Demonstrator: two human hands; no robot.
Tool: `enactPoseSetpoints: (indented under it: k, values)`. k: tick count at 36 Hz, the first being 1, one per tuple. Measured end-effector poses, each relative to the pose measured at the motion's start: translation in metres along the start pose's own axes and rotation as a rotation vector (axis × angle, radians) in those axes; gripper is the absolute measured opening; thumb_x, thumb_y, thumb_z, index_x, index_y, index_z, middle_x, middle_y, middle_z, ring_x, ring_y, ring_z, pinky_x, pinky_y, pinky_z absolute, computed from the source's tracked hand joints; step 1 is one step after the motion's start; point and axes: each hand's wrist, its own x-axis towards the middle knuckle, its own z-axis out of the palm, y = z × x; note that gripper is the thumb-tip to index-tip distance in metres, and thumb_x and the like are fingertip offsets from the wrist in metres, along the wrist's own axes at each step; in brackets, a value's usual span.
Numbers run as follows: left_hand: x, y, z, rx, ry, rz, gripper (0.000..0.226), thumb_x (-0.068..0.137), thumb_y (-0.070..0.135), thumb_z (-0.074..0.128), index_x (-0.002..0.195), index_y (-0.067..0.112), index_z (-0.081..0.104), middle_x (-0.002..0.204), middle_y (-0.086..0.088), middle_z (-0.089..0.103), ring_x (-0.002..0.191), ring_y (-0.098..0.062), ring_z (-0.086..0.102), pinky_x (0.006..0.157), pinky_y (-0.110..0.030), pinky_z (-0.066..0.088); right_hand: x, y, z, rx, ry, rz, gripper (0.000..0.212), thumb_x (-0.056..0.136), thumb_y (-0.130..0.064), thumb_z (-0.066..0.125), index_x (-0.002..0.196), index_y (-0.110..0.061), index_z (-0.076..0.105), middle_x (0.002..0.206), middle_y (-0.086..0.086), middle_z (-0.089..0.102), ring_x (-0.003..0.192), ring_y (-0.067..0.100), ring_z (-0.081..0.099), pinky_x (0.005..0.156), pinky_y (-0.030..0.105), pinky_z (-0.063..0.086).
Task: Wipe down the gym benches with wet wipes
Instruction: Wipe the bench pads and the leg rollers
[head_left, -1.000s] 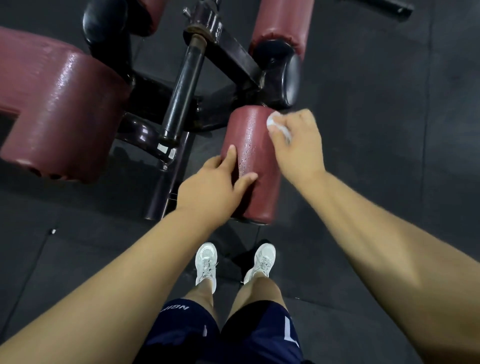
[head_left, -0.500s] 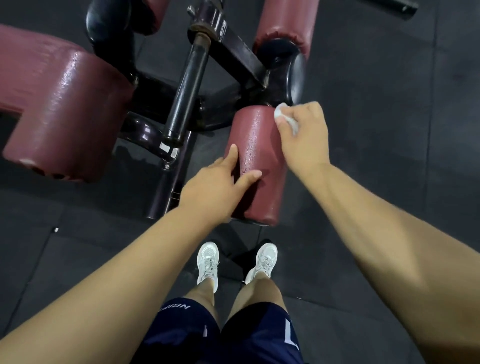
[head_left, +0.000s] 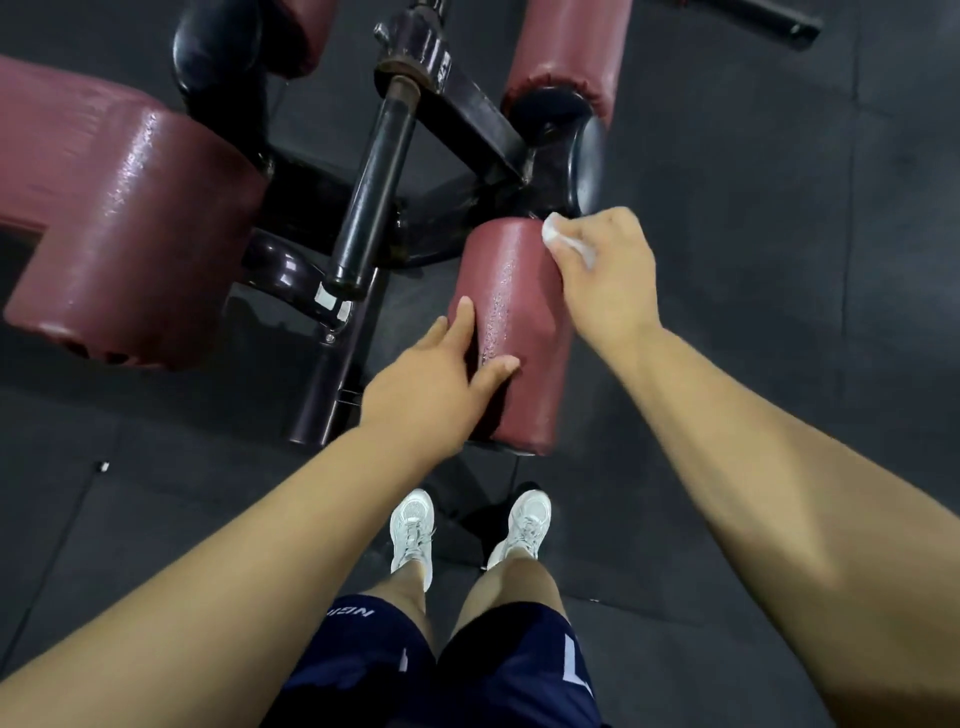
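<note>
A maroon roller pad (head_left: 519, 322) of the gym bench lies just in front of my feet, its top wet and shiny. My left hand (head_left: 436, 384) rests on its near left side, fingers spread along the pad. My right hand (head_left: 608, 280) is closed around a white wet wipe (head_left: 558, 236) and presses it against the pad's far right edge. The bench's large maroon seat cushion (head_left: 119, 228) sits to the left, glistening with moisture.
A black steel frame (head_left: 374, 171) with a round bar runs between the cushions. A second maroon roller (head_left: 571, 47) lies farther back. Dark rubber floor tiles (head_left: 779, 208) surround the bench. My white shoes (head_left: 415, 530) stand right below the pad.
My right hand has slid the wipe a little to the right, onto the far right edge of the roller pad. My left hand has stayed on the pad.
</note>
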Motion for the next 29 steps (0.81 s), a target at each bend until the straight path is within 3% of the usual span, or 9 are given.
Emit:
enactPoseSetpoints:
  k: [3,7,9,12,15,18,22,26,29]
  values:
    - [0.001,-0.006,0.001,-0.167,-0.056,-0.029,0.072,0.086,0.065,0.041,0.147,0.044,0.007,0.149,0.003,0.037,0.118,-0.026,0.054,0.081,-0.044,0.054,-0.034,-0.003,-0.001,0.031,0.037,-0.054,0.018,0.096,-0.024,0.054,0.079,-0.027,0.059,0.085,0.000,0.043,0.075,0.002,0.044,0.071,0.006,0.035]
    - [0.007,-0.022,-0.003,-0.404,-0.141,-0.085,0.064,0.089,0.058,0.044,0.144,0.052,0.011,0.131,0.008,0.054,0.075,-0.010,0.064,0.049,-0.016,0.048,-0.109,0.000,0.001,0.111,-0.004,-0.309,0.010,0.087,-0.004,0.066,0.093,-0.009,0.072,0.079,0.006,0.049,0.070,0.016,0.048,0.071,0.021,0.043]
    - [0.010,-0.030,-0.004,-0.526,-0.173,-0.077,0.062,0.091,0.054,0.046,0.144,0.049,0.015,0.141,0.014,0.045,0.106,-0.003,0.057,0.073,-0.005,0.041,-0.122,0.002,0.000,0.156,-0.033,-0.379,0.013,0.081,0.002,0.070,0.092,-0.004,0.073,0.077,0.008,0.052,0.067,0.018,0.050,0.066,0.024,0.045]
    - [0.014,-0.029,-0.007,-0.377,-0.155,-0.040,0.061,0.093,0.054,0.042,0.147,0.042,0.017,0.144,0.010,0.042,0.129,-0.011,0.044,0.100,-0.028,0.039,-0.101,0.005,0.003,0.137,-0.010,-0.331,0.010,0.084,-0.004,0.070,0.090,-0.010,0.075,0.078,0.005,0.051,0.069,0.015,0.050,0.070,0.019,0.043]
    - [0.004,-0.006,-0.010,-0.026,-0.020,0.027,0.067,0.091,0.060,0.037,0.149,0.030,0.018,0.147,0.002,0.036,0.126,-0.022,0.046,0.094,-0.040,0.047,-0.052,0.000,0.002,0.186,0.053,-0.076,0.017,0.091,-0.019,0.064,0.080,-0.029,0.069,0.080,0.001,0.049,0.074,0.007,0.048,0.075,0.008,0.036]
    - [-0.004,0.008,-0.001,0.108,-0.032,0.025,0.088,0.081,0.074,0.037,0.149,0.029,0.005,0.154,-0.002,0.021,0.129,-0.025,0.043,0.092,-0.043,0.048,-0.014,0.001,0.002,0.122,0.035,0.058,0.043,0.095,-0.029,0.052,0.055,-0.045,0.051,0.067,-0.006,0.038,0.066,0.004,0.041,0.065,0.007,0.032]
    - [-0.003,-0.001,0.002,-0.106,-0.058,0.014,0.091,0.078,0.070,0.049,0.149,0.036,0.004,0.153,0.006,0.024,0.119,-0.020,0.051,0.077,-0.042,0.056,-0.029,-0.003,0.000,0.070,0.035,0.062,0.040,0.096,-0.030,0.050,0.058,-0.041,0.045,0.079,-0.003,0.043,0.074,0.001,0.043,0.067,0.007,0.031]
    - [0.000,-0.021,-0.008,-0.565,-0.190,-0.123,0.081,0.081,0.054,0.062,0.144,0.050,0.011,0.118,0.018,0.059,0.070,-0.009,0.063,0.041,-0.025,0.048,-0.101,0.000,0.003,0.074,0.041,-0.212,0.009,0.092,-0.013,0.061,0.085,-0.018,0.063,0.074,0.004,0.047,0.073,0.013,0.044,0.071,0.018,0.037]
    - [0.003,-0.029,-0.014,-0.486,-0.216,-0.095,0.077,0.081,0.059,0.058,0.142,0.052,0.011,0.117,0.022,0.059,0.086,-0.014,0.067,0.051,-0.025,0.051,-0.130,0.007,0.004,0.110,0.002,-0.303,0.012,0.087,-0.011,0.063,0.093,-0.005,0.072,0.079,0.007,0.054,0.076,0.013,0.050,0.075,0.013,0.040]
